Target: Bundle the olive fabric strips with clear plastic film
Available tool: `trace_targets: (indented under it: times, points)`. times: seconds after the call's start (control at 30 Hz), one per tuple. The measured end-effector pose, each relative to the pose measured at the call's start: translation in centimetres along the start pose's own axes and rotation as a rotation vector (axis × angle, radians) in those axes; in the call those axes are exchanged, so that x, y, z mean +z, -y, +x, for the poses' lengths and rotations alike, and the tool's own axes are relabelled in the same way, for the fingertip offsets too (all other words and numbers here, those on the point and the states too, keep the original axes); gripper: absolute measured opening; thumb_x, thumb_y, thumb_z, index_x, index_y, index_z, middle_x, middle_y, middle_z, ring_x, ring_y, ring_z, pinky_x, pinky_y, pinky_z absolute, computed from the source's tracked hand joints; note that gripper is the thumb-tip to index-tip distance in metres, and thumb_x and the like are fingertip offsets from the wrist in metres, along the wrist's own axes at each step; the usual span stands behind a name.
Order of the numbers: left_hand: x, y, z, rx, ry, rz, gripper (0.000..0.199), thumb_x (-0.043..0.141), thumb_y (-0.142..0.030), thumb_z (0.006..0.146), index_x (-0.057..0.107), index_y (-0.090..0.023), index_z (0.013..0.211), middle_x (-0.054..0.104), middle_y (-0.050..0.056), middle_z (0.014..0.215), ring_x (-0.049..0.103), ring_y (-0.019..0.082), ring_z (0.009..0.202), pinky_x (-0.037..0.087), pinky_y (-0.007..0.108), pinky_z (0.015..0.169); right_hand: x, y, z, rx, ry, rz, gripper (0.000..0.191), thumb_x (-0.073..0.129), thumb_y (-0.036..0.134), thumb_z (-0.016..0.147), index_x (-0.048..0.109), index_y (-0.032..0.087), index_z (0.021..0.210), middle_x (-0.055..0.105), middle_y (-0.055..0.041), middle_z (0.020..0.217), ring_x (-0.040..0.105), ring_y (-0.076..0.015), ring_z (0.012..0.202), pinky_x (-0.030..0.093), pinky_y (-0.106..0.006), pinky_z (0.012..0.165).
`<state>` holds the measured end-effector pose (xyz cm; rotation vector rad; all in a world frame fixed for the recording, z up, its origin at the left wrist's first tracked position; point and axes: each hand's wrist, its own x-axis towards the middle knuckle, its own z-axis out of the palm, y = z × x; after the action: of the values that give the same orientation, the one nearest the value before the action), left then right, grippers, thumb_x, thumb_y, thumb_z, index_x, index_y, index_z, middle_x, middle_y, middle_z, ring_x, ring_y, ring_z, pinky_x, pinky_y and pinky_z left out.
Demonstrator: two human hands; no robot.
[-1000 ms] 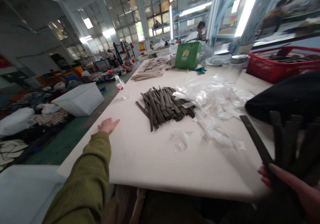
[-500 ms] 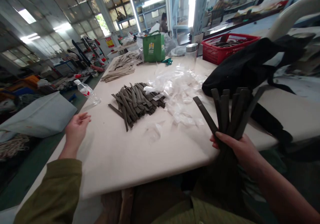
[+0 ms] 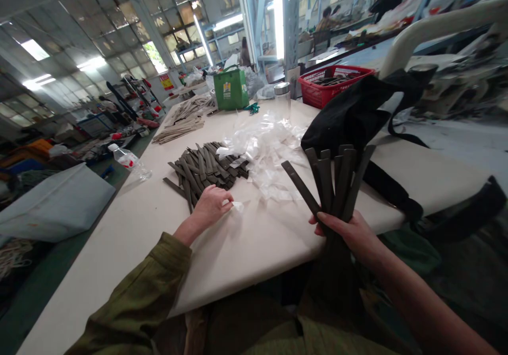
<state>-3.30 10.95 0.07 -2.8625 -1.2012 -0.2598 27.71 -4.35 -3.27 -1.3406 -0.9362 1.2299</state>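
Observation:
My right hand (image 3: 349,230) is wrapped round a fanned bundle of dark fabric strips (image 3: 327,183) at the table's front edge. Their upper ends spread apart above the fist, and the lower part hangs below the tabletop. My left hand (image 3: 210,207) is closed, with its fingertips on a small piece of clear plastic film (image 3: 238,206). The palm side is hidden. Just behind that hand lies a loose pile of similar dark strips (image 3: 202,167). A heap of crumpled clear plastic (image 3: 264,151) touches the pile's right side.
On the pale table (image 3: 130,249) are a plastic bottle (image 3: 129,162), beige strips (image 3: 180,127), a green bag (image 3: 230,90), teal-handled scissors (image 3: 252,108), a clear jar (image 3: 282,101), a red basket (image 3: 317,93) and a black cloth bag (image 3: 345,114). Other people sit far back.
My left hand has moved right from the table's left side to the clear film in front of the pile. My right hand still holds the strips. The whole view has shifted somewhat.

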Motion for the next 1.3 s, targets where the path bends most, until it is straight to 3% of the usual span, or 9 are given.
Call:
trace_targets:
  times: [0.1, 0.23, 0.4, 0.57, 0.73, 0.9, 0.97, 1.17, 1.3]
  points:
    - [-1.4, -1.1, -0.1, -0.073, -0.083, -0.044, 0.011, 0.056, -0.022, 0.078, 0.065, -0.020, 0.074, 0.071, 0.004, 0.077, 0.061, 0.018, 0.076, 0.040, 0.037, 0.090, 0.6, 0.8, -0.1, 0.055, 0.079, 0.103, 0.040, 0.074, 0.048, 0.069, 0.074, 0.012, 0.088, 0.064, -0.0029, 0.057, 0.060, -0.0143, 0.054, 0.048, -0.021, 0.049]
    - [-4.2, -3.7, -0.3, -0.110, -0.043, -0.108, 0.015, 0.052, -0.024, 0.081, 0.064, -0.021, 0.072, 0.066, -0.001, 0.063, 0.057, 0.015, 0.062, 0.040, 0.036, 0.093, 3.0, 2.6, 0.2, 0.136, 0.319, 0.234, 0.049, 0.070, 0.043, 0.074, 0.069, 0.012, 0.112, 0.062, -0.0007, 0.058, 0.059, -0.0121, 0.052, 0.041, -0.017, 0.042]
    - [-6.7, -6.5, -1.1, -0.180, 0.014, -0.254, 0.014, 0.054, -0.027, 0.081, 0.066, -0.020, 0.076, 0.067, 0.000, 0.064, 0.059, 0.015, 0.062, 0.043, 0.026, 0.066, 7.5, 5.3, 1.5, 0.063, 0.427, 0.289, 0.035, 0.076, 0.032, 0.067, 0.071, 0.014, 0.097, 0.065, 0.0000, 0.069, 0.061, -0.0116, 0.054, 0.051, -0.021, 0.052]
    - [-7.4, -7.0, -2.4, -0.290, -0.033, -0.469, 0.020, 0.053, -0.033, 0.084, 0.068, -0.020, 0.083, 0.066, -0.003, 0.061, 0.056, 0.012, 0.054, 0.039, 0.022, 0.055, 11.4, 6.8, 2.6, 0.065, 0.485, 0.333, 0.026, 0.073, 0.028, 0.069, 0.070, 0.012, 0.090, 0.066, -0.0022, 0.067, 0.060, -0.0102, 0.050, 0.053, -0.020, 0.049]
    - [-7.4, -6.1, -3.5, -0.332, -0.168, -0.182, 0.017, 0.055, -0.031, 0.082, 0.070, -0.022, 0.084, 0.067, -0.001, 0.065, 0.058, 0.014, 0.058, 0.038, 0.025, 0.058, 12.3, 6.7, 2.7, 0.164, 0.553, 0.355, 0.019, 0.069, 0.020, 0.072, 0.067, 0.012, 0.089, 0.069, -0.0036, 0.069, 0.063, -0.0121, 0.049, 0.056, -0.022, 0.048]
    - [-6.9, -5.4, -4.7, -0.202, -0.178, -0.055, 0.014, 0.058, -0.028, 0.080, 0.071, -0.022, 0.082, 0.070, 0.004, 0.071, 0.061, 0.019, 0.069, 0.042, 0.030, 0.067, 12.1, 6.8, 2.5, 0.346, 0.640, 0.376, 0.014, 0.060, 0.019, 0.080, 0.067, 0.009, 0.086, 0.069, -0.0057, 0.064, 0.064, -0.0123, 0.049, 0.057, -0.021, 0.049]
    - [-6.4, -5.2, -5.1, -0.225, -0.183, -0.210, 0.013, 0.061, -0.027, 0.078, 0.071, -0.023, 0.086, 0.068, 0.001, 0.069, 0.060, 0.017, 0.064, 0.042, 0.029, 0.065, 12.4, 7.0, 2.6, 0.325, 0.605, 0.351, 0.010, 0.060, 0.016, 0.079, 0.067, 0.009, 0.080, 0.066, -0.0039, 0.057, 0.062, -0.0114, 0.046, 0.054, -0.018, 0.045]
    - [-4.5, -5.2, -6.8, -0.459, -0.026, -1.157, 0.033, 0.072, -0.035, 0.071, 0.068, -0.016, 0.097, 0.061, -0.002, 0.059, 0.055, 0.013, 0.051, 0.044, 0.025, 0.054, 13.0, 9.3, 3.6, 0.147, 0.511, 0.371, 0.005, 0.067, 0.014, 0.077, 0.064, 0.012, 0.074, 0.065, -0.0013, 0.056, 0.061, -0.0100, 0.044, 0.052, -0.016, 0.042]
    - [-2.7, -5.6, -9.0, -0.504, -0.104, -1.409, 0.027, 0.068, -0.036, 0.078, 0.070, -0.015, 0.093, 0.066, 0.001, 0.066, 0.057, 0.011, 0.056, 0.045, 0.025, 0.062, 13.2, 10.9, 5.1, 0.093, 0.492, 0.332, 0.006, 0.065, 0.013, 0.080, 0.063, 0.012, 0.075, 0.065, -0.0014, 0.056, 0.062, -0.0106, 0.044, 0.052, -0.016, 0.043]
